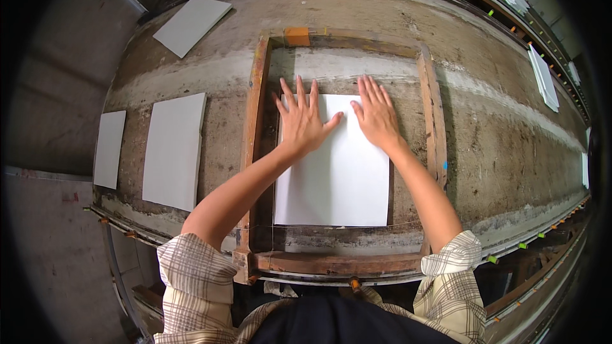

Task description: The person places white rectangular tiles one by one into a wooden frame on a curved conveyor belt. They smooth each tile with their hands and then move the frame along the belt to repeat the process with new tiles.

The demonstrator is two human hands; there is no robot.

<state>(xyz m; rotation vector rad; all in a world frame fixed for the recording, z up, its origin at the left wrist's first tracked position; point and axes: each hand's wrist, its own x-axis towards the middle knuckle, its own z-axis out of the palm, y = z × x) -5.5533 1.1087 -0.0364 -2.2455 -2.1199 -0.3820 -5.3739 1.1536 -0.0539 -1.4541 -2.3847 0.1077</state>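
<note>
Left hand [301,126] of mine is lying splayed, palm down, over the far left part of a flat white rectangular paper-like sheet [338,185]; my right hand [378,121] is holding its fingers nearly together at the far right corner, thumb out. Neither is pinching anything. Sheet's probably feeling light, bendy, slippery, easily creased; I'd be gripping two opposite edges. It's looking plain, smooth, softly shaded, and sitting inside a worn brown wooden rectangular frame [338,264]. Farther off, a pale rectangular board [192,25] is lying on the stained brown tabletop [357,3].
</note>
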